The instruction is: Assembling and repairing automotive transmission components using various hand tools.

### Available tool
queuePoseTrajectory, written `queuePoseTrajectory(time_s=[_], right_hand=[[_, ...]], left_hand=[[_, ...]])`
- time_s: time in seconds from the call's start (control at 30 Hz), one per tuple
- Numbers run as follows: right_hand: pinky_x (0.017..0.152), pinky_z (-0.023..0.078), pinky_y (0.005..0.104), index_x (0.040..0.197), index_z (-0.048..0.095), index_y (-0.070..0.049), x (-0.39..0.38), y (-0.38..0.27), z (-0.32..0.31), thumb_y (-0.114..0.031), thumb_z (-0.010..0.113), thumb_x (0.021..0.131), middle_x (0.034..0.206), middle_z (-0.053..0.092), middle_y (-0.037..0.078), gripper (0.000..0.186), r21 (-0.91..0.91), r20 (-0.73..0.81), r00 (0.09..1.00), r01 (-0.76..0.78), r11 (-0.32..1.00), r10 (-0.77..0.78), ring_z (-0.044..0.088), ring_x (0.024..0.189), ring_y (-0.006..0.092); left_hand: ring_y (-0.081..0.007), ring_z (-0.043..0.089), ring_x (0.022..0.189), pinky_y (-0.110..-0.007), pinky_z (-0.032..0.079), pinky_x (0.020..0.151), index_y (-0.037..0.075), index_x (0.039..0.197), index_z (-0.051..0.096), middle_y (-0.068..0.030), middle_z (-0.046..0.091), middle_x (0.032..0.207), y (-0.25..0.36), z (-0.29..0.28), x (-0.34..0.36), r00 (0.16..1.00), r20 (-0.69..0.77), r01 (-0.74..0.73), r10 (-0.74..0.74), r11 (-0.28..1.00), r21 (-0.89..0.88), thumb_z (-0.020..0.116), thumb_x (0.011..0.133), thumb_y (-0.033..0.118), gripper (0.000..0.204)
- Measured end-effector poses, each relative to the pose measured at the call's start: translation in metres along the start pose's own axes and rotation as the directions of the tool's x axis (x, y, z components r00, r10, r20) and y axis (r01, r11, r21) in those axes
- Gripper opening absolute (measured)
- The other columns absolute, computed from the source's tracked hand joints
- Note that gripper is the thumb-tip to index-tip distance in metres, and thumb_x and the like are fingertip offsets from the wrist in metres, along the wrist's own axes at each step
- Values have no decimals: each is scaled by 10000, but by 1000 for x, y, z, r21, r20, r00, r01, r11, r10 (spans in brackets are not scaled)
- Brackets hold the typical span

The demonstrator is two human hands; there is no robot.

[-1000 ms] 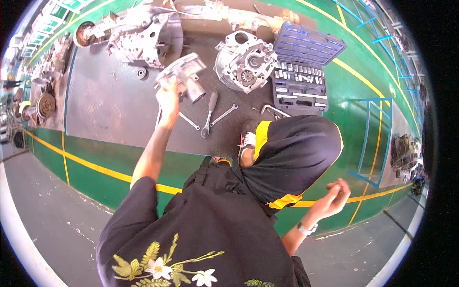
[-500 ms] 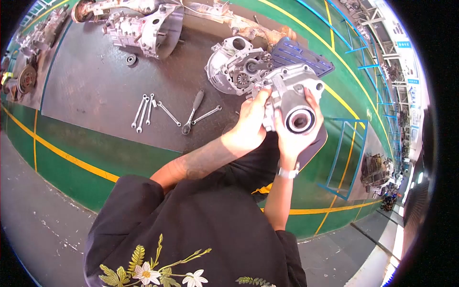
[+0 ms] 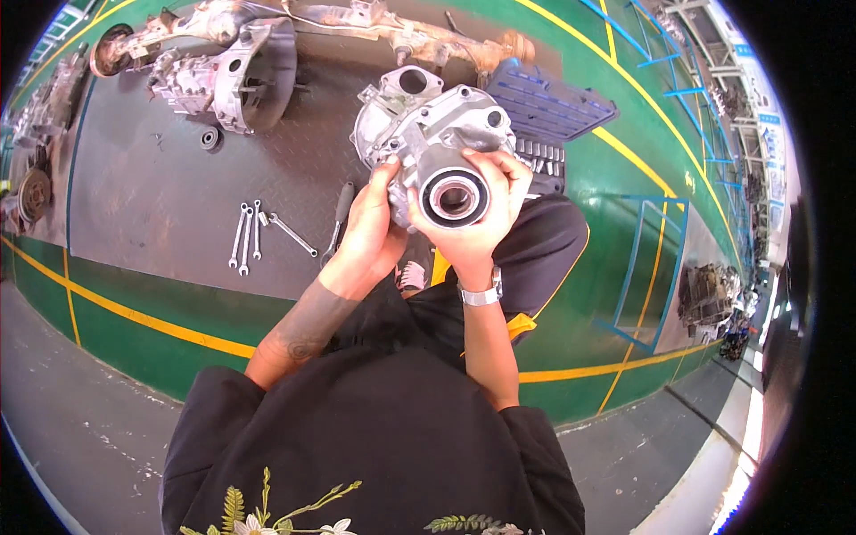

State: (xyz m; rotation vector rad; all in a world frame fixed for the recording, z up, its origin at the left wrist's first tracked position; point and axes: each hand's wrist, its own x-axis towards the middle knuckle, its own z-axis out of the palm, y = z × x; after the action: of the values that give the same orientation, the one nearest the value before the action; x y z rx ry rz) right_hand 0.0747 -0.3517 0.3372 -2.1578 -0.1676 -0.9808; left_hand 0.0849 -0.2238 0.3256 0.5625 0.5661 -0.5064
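Both hands grip a grey cast-metal gearbox cover [image 3: 428, 143] with a round, black-ringed bore. My left hand [image 3: 373, 223] holds its left edge, thumb on top. My right hand [image 3: 481, 223] wraps the right side around the bore, with fingers over the upper rim. Behind and to the left, a matching gearbox housing [image 3: 376, 116] stands on the dark metal plate. The held cover overlaps it in view and hides its gears; whether the two touch, I cannot tell. A ratchet [image 3: 342, 209] lies beside my left wrist, partly hidden.
Several wrenches [image 3: 239, 236] lie on the dark plate [image 3: 134, 178] at left. Farther off are a loose bearing [image 3: 210, 138], another gearbox [image 3: 223, 89] and a rusty axle [image 3: 348, 20]. An open blue tool case [image 3: 553, 98] with sockets [image 3: 546, 159] sits at right.
The cover has moved left in view, from beside the gearbox housing to in front of it, and now covers the gears. Both hands kept hold; the whole view has shifted somewhat.
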Motion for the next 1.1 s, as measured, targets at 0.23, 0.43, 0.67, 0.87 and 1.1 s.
queuePoseTrajectory(time_s=[0.23,0.43,0.67,0.87,1.1], right_hand=[[869,500,433,1092,654,-37,1,-2,-7,-270,918,523,1066,579,120,670,-87,24,996,-81,993,84,565,987,300],[772,482,384,1082,695,-37,17,-7,-8,-336,950,555,942,539,64,658,35,38,990,-135,990,134,562,874,256],[754,511,344,1065,739,-47,23,-2,3,-159,874,601,909,544,32,496,111,-3,985,-170,979,171,537,835,228],[776,546,335,1031,749,-75,22,-1,-3,-156,848,635,882,513,13,416,36,98,988,-122,992,118,526,851,181],[772,519,289,980,778,-118,15,-1,-4,-43,812,599,919,543,-6,389,47,-110,991,-69,997,74,500,841,152]], left_hand=[[-192,605,1167,-390,438,1053,86,1316,583,-65,665,1261,17,2,-12,988,44,145,-150,984,101,505,1043,368,400],[-294,576,1227,-457,400,1087,5,1309,569,-133,641,1294,49,-13,-32,963,107,230,-246,963,140,577,959,274,442],[-294,513,1199,-413,410,1062,-7,1429,374,-166,446,1397,32,-32,-7,542,688,-705,483,-185,685,879,669,241,946],[-341,600,1120,-475,504,989,6,1290,487,-182,566,1244,0,-39,15,395,717,-563,574,-466,683,645,964,236,429],[-386,641,1090,-521,499,995,-29,1196,562,-244,585,1149,-6,-39,18,262,720,-799,643,-274,535,456,1024,477,545]])
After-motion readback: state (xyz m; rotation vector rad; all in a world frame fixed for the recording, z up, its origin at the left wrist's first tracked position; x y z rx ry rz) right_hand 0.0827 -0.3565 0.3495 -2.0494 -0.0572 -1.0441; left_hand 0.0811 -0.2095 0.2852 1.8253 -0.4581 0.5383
